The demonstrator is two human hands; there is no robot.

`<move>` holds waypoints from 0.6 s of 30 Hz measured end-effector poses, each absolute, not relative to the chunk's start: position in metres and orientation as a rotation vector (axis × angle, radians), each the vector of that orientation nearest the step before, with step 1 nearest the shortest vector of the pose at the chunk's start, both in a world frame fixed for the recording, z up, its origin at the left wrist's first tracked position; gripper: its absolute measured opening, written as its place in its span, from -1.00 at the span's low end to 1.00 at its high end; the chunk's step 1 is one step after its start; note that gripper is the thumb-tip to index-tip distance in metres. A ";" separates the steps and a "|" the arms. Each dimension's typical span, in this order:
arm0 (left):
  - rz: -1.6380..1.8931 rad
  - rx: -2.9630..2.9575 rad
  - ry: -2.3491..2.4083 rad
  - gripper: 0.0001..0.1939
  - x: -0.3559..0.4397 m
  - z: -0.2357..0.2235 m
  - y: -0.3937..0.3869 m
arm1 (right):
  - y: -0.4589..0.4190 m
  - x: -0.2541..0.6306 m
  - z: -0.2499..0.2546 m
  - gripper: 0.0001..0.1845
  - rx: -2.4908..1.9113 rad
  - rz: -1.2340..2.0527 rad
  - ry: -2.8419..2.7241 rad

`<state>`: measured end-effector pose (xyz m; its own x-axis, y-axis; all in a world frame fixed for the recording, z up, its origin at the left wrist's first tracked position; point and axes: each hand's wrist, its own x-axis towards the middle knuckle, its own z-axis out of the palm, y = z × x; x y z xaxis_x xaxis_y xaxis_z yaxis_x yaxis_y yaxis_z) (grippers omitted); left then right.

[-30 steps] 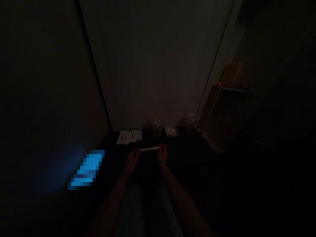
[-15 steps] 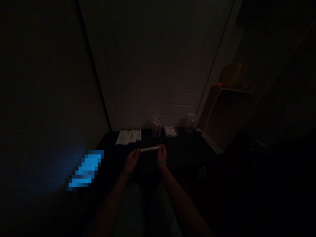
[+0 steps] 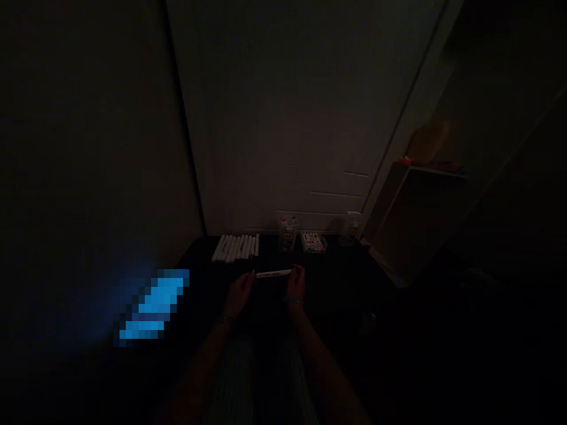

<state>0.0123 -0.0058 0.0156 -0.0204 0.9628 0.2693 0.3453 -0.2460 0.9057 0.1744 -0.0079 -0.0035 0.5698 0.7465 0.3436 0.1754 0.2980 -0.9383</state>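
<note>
A white marker [image 3: 274,274] with dark print on its barrel is held level between my two hands. My left hand [image 3: 240,290] pinches its left end, and my right hand [image 3: 296,284] grips its right end. Beyond my left hand, a row of several white markers [image 3: 235,248] lies side by side on the dark table [image 3: 336,277]. Behind the held marker stands a clear container [image 3: 287,236] with a few coloured tips showing at its top. The dim light hides fine detail of my fingers.
A clear case of markers [image 3: 313,242] lies right of the container, and another clear container [image 3: 351,227] stands by the wall. Far left glows a blurred blue screen [image 3: 155,304]. A shelf unit [image 3: 398,206] with things on top is at the right.
The whole view has shifted, so the table and things appear slightly further right and lower. Both hands keep hold of the marker, which looks a little more level.
</note>
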 end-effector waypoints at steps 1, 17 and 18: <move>1.269 1.635 1.388 -0.56 0.012 0.015 -0.005 | -0.008 0.175 -0.003 -0.70 -1.240 0.454 -0.942; 1.274 1.596 1.408 -0.54 0.015 0.023 -0.010 | -0.008 0.177 0.001 -0.74 -1.260 0.491 -0.960; 1.276 1.596 1.408 -0.54 0.015 0.023 -0.009 | -0.007 0.177 0.000 -0.74 -1.255 0.509 -0.955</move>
<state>0.0154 -0.0093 0.0233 -0.0494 0.9684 0.2443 0.3382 -0.2139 0.9164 0.1769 -0.0074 0.0002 0.5369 0.7801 0.3213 0.1683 0.2742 -0.9468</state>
